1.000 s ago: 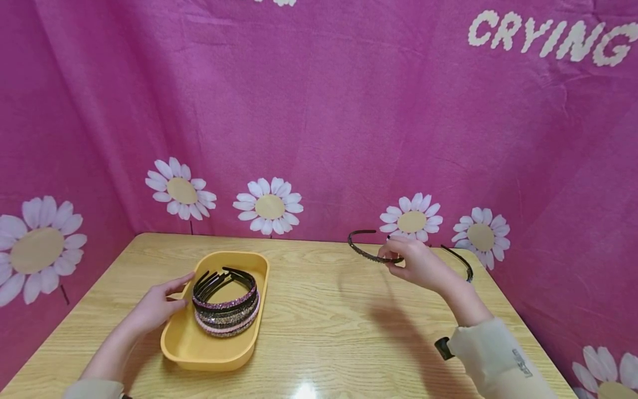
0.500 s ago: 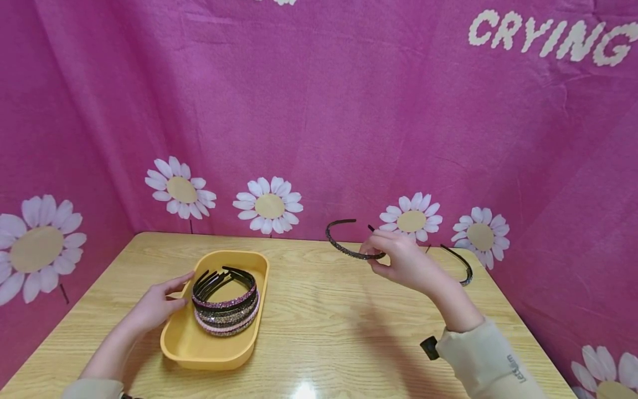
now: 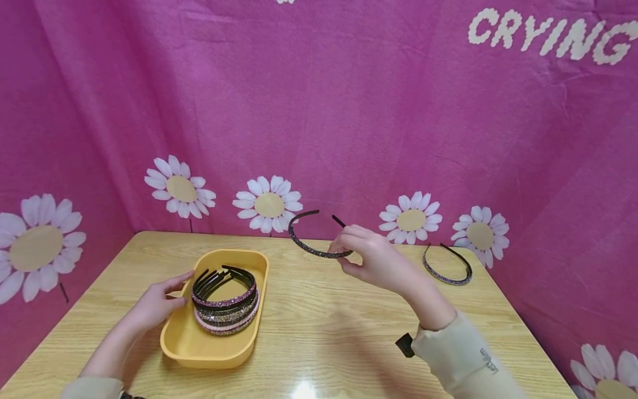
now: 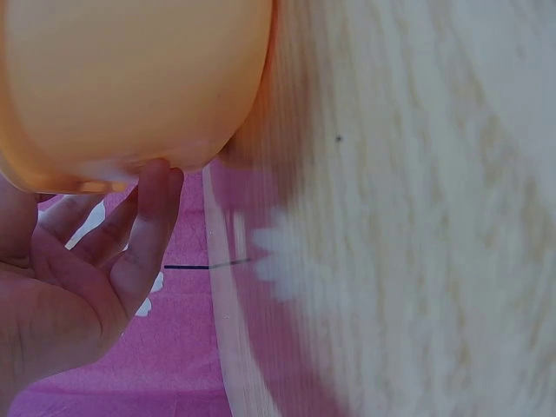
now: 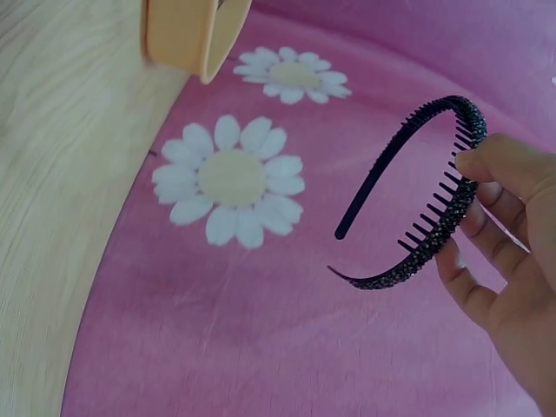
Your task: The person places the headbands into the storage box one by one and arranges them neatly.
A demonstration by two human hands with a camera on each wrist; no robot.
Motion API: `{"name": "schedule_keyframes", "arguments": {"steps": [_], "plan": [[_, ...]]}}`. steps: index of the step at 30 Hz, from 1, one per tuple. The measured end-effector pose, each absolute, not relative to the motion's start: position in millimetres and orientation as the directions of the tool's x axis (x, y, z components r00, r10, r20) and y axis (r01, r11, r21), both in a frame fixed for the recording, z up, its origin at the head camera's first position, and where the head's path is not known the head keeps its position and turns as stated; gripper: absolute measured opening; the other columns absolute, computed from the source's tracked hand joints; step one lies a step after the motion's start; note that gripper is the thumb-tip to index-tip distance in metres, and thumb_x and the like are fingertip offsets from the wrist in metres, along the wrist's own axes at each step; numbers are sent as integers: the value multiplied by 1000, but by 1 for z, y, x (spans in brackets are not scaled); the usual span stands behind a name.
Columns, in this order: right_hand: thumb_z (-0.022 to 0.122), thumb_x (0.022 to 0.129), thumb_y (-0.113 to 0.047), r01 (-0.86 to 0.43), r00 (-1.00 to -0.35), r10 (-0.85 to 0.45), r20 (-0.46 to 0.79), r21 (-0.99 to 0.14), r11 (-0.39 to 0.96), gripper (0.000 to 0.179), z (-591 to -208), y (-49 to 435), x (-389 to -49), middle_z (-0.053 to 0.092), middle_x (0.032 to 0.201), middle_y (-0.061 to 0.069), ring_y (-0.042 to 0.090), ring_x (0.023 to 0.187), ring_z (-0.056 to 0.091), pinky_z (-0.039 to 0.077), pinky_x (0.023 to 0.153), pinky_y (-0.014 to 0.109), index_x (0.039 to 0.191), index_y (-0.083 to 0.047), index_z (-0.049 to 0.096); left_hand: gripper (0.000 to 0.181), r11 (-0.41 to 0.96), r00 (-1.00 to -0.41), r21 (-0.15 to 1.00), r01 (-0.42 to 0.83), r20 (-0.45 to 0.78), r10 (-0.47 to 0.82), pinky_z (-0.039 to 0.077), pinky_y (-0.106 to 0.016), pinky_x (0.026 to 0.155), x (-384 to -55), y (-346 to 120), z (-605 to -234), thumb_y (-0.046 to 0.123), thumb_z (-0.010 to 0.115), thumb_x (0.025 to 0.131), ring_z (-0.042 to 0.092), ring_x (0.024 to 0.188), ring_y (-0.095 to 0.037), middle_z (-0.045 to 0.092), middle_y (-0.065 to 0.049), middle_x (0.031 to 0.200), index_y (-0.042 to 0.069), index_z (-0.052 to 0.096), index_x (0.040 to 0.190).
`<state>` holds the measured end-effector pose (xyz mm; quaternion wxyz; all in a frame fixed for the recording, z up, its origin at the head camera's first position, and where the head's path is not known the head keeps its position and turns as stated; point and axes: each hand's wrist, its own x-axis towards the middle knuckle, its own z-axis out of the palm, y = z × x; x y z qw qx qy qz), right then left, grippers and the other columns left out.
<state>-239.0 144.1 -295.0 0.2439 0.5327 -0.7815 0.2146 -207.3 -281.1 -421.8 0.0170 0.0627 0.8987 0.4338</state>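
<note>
In my right hand (image 3: 371,255) I pinch a black headband (image 3: 311,249) with dark glitter, held up above the table with its tips pointing away. The right wrist view shows comb teeth (image 5: 423,228) along the inside of its curve. My left hand (image 3: 155,306) touches the left side of a yellow tray (image 3: 191,352), fingers (image 4: 155,204) against its outer wall. Inside the tray lies a stack of headbands (image 3: 226,316) in purple, black, silver and pink glitter. Another glittery headband (image 3: 448,279) lies at the table's far right.
The wooden table (image 3: 299,310) ends at a pink cloth backdrop (image 3: 329,111) printed with white daisies, which also hangs along both sides. A dark wrist strap piece (image 3: 405,344) sticks out from my right sleeve (image 3: 458,354).
My right hand has moved left and slightly up with the black headband, uncovering more of the one at the far right. The left hand and tray stay where they were.
</note>
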Motion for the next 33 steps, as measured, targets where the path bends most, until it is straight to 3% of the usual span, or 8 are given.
{"name": "schedule_keyframes", "arguments": {"steps": [7, 16, 25, 33], "plan": [[68, 75, 5, -956, -251, -739, 625, -41, 290, 22, -296, 122, -241, 63, 92, -3, 11, 89, 57, 49, 78, 19, 91, -9, 65, 61, 631, -992, 770, 94, 23, 120, 56, -36, 73, -208, -281, -422, 4, 58, 87, 55, 105, -48, 39, -45, 127, -3, 35, 142], [70, 76, 3, -981, -141, -773, 619, 18, 193, 20, -303, 91, -242, 63, 92, -2, 12, 88, 57, 47, 81, 20, 91, -9, 65, 61, 632, -993, 769, 94, 22, 120, 55, -31, 69, -208, -282, -423, 4, 58, 87, 56, 104, -45, 39, -45, 127, -3, 35, 142], [69, 79, 1, -992, -72, -791, 608, 41, 122, 17, -310, 64, -245, 64, 93, -1, 12, 91, 58, 46, 86, 20, 93, -8, 67, 60, 638, -991, 762, 110, 38, 125, 55, -33, 72, -207, -280, -421, 4, 59, 86, 54, 106, -49, 41, -45, 126, -4, 36, 141], [68, 82, -2, -990, -89, -802, 590, 34, 134, 14, -325, 42, -251, 64, 94, -2, 9, 93, 58, 43, 89, 13, 94, -10, 68, 59, 635, -991, 765, 110, 40, 124, 52, -27, 66, -207, -281, -423, 4, 59, 87, 55, 106, -46, 41, -45, 126, -4, 36, 141]]}}
